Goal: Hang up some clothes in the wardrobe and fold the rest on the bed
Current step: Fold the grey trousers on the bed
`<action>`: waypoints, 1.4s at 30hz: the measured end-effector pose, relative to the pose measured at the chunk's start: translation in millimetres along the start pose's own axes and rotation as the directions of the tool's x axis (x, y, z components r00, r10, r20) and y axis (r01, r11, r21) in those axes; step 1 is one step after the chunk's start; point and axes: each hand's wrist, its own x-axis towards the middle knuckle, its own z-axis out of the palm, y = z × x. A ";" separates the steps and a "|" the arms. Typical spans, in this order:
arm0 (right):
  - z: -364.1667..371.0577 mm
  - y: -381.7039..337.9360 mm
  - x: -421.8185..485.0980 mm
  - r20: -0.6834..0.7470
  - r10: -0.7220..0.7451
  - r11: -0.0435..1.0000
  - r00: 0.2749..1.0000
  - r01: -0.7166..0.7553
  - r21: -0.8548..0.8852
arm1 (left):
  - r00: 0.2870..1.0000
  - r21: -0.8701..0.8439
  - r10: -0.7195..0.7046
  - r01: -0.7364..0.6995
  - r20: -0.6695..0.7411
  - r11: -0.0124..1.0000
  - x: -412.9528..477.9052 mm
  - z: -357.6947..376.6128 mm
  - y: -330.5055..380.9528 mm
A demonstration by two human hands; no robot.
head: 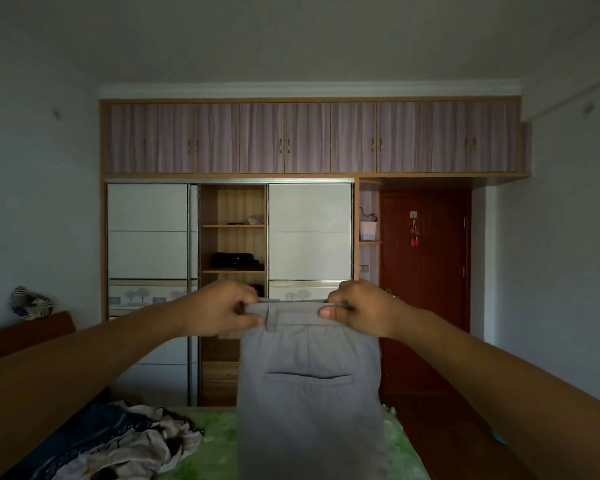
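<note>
Pinching the waistband at either end, the left hand (222, 310) and right hand (355, 308) hold grey trousers (310, 393) level — legs hanging straight down over the bed (215, 445), equally near both.

I get a single view, from the camera on the person's head. It faces straight ahead over the bed (215, 448) toward the wardrobe (309, 230) at the room's far end, barely tilted down, so the ceiling (291, 36) fills the top. The left hand (222, 308) and right hand (359, 308), gripping trousers (309, 403), sit close to the lens at mid-frame; the wide lens bends the edges.
</note>
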 end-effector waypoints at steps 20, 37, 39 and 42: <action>-10.8 -26.3 15.5 -0.157 0.468 0.399 0.870 -0.049 0.915 | 0.917 -0.427 -0.244 0.093 -0.314 0.900 -19.1 -61.4 -11.2; -4.3 -51.8 13.1 -0.200 0.435 0.329 0.878 0.052 0.943 | 0.936 0.106 -0.218 0.196 0.278 0.975 48.3 -46.2 43.6; -5.2 -39.8 -5.6 -0.091 0.362 0.362 0.928 -0.050 0.931 | 0.954 0.044 -0.175 0.169 0.242 0.985 50.9 -44.9 48.4; 19.7 -20.0 -44.0 0.287 0.244 0.573 0.926 -0.376 0.728 | 0.970 0.068 -0.165 0.155 0.180 0.986 56.0 -50.6 57.5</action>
